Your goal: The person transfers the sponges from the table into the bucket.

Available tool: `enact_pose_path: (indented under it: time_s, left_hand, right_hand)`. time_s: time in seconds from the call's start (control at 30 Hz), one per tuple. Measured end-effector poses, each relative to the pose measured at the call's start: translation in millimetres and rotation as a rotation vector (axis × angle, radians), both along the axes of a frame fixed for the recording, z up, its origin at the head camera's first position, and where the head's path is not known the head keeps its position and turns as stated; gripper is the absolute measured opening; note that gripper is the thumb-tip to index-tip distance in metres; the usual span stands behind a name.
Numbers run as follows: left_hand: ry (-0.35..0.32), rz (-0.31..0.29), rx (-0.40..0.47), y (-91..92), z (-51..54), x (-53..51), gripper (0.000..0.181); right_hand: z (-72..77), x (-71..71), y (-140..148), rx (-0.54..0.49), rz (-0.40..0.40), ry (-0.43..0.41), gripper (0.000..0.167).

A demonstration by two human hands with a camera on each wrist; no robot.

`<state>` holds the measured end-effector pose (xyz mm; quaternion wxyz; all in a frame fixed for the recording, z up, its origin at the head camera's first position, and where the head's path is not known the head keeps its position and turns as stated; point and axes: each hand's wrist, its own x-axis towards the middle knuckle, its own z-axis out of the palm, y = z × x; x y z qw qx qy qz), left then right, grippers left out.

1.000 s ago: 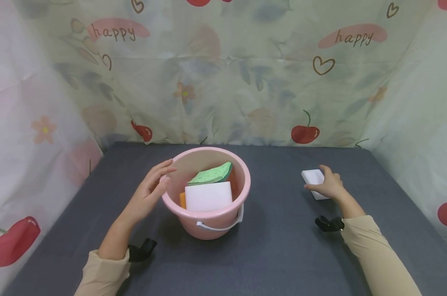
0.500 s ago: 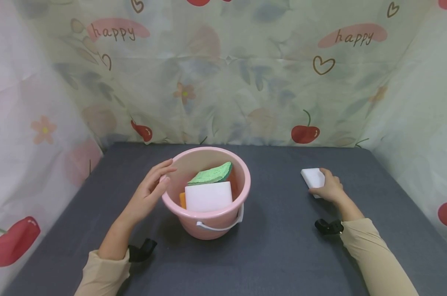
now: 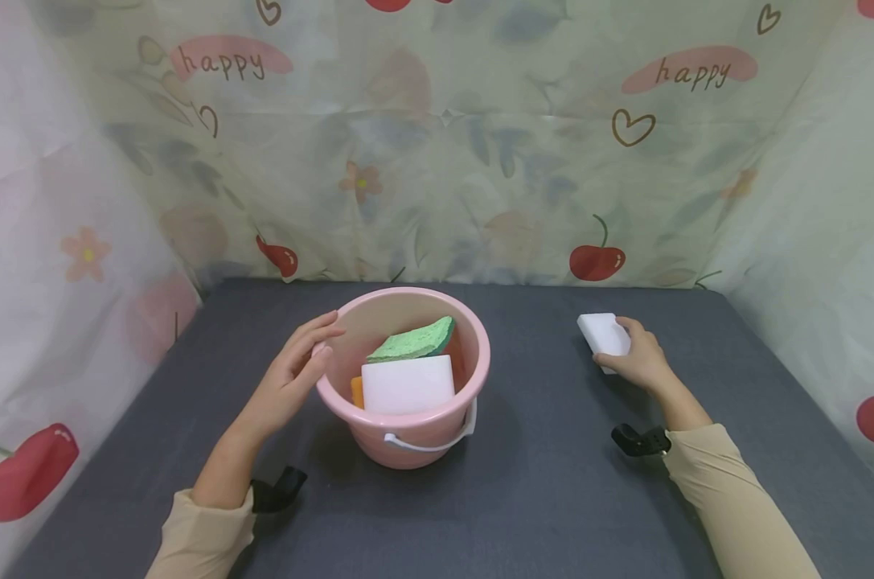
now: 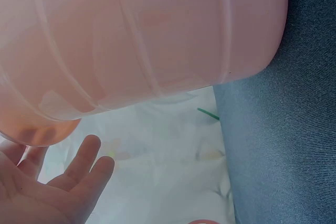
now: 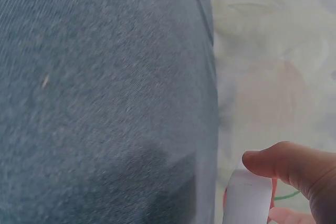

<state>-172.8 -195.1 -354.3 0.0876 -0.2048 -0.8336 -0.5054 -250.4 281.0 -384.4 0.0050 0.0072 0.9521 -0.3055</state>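
My right hand (image 3: 641, 359) pinches a white rectangular sponge (image 3: 601, 334) by its edges, thumb on the near side. In the right wrist view the white sponge (image 5: 247, 198) is off the dark tabletop, under the thumb (image 5: 283, 163). My left hand (image 3: 285, 386) rests at the left rim of a pink bucket (image 3: 476, 354), fingers mostly straight. The left wrist view has the left hand's fingers (image 4: 79, 174) spread beside the bucket's wall (image 4: 157, 40). Inside the bucket are a green sponge (image 3: 415, 341), a white block like the held one (image 3: 408, 384) and an orange piece (image 3: 357, 392), mostly hidden.
The bucket stands upright on a dark cloth-covered table (image 3: 538, 498), its white handle (image 3: 437, 446) hanging at the front. Patterned curtains (image 3: 444, 161) close off the back and both sides. Each wrist carries a black mount (image 3: 639, 441).
My right hand has closed on the white sponge and raised it from the table, moving it slightly up and left. The left hand and the bucket have stayed in place.
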Motion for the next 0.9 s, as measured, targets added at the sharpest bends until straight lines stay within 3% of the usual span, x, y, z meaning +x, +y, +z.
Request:
enact_pose_path:
  time_s: [0.53,0.9]
  left_hand:
    - [-0.014,-0.005,0.003,-0.3,-0.1,0.8,0.035]
    - [-0.015,-0.005,-0.002,-0.5,0.0,0.1,0.035]
  right_hand:
    - [22.9,2.0,-20.2,-0.041,0.081,0.094,0.077]
    - [47.3,7.7,-39.4,-0.069,0.136,0.174,0.077]
